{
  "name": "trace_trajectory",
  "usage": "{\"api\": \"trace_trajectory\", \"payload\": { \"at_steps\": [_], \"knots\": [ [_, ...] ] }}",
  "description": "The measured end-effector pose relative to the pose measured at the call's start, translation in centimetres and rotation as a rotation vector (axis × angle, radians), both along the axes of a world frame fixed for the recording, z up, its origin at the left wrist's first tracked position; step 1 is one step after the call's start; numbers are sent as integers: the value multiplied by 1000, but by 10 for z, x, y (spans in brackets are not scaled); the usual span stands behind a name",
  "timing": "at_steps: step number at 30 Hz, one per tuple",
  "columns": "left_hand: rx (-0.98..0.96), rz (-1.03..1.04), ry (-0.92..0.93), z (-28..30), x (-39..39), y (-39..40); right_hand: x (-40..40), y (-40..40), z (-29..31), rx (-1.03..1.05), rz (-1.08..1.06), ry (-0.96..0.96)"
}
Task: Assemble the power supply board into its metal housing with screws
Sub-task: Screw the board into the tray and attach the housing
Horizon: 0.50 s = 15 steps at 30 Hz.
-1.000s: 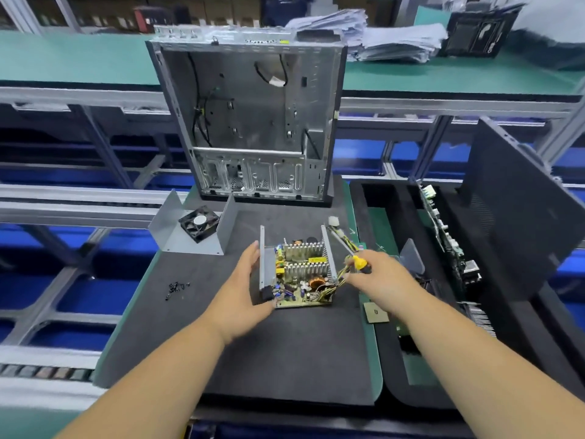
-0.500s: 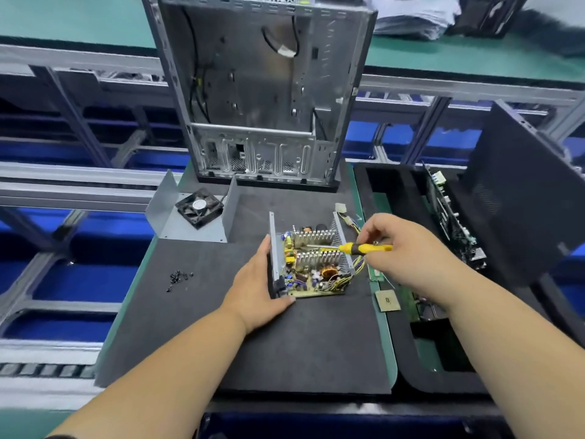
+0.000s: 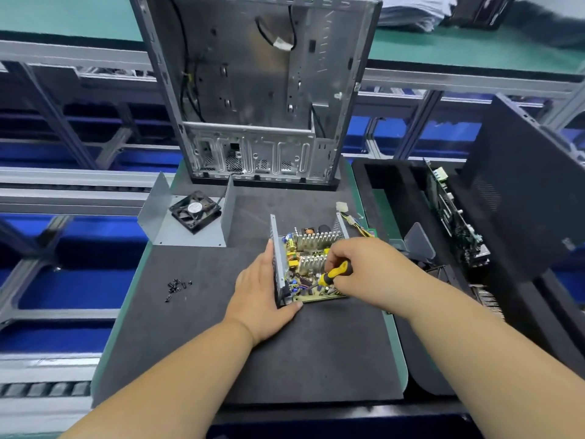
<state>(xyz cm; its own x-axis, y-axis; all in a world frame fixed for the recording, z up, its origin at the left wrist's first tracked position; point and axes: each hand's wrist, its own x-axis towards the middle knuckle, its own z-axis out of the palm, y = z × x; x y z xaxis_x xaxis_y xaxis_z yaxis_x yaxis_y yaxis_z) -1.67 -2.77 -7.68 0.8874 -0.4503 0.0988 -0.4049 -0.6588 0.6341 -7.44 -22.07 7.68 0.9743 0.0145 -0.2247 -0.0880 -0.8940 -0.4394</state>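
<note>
While the left hand (image 3: 264, 291) lies flat and open against the outer wall of the metal housing (image 3: 278, 258), seemingly to brace it on the desk (image 3: 196, 327), the right hand (image 3: 357, 267) grips a yellow-handled screwdriver (image 3: 332, 274) angled down onto the power supply board (image 3: 311, 269) seated inside. Its tip is lost among the components, and no screw can be made out there; loose screws (image 3: 176, 287) lie well apart to the left.

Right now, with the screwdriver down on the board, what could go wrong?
1. The screwdriver tip sits among small parts on the power supply board; a slip could scratch or bend them.
2. The left hand only presses against the metal housing wall, so the housing may slide on the mat.
3. The spare screws lie loose and could roll away.
</note>
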Motion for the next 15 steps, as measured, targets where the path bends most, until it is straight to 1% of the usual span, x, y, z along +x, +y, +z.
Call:
{"api": "trace_trajectory", "payload": {
  "at_steps": [9, 15],
  "knots": [
    [0, -4, -24, -6, 1, 2, 7, 15, 4, -97, 44, 57],
    [-11, 2, -30, -8, 1, 2, 9, 20, 7, -125, 49, 84]
  ]
}}
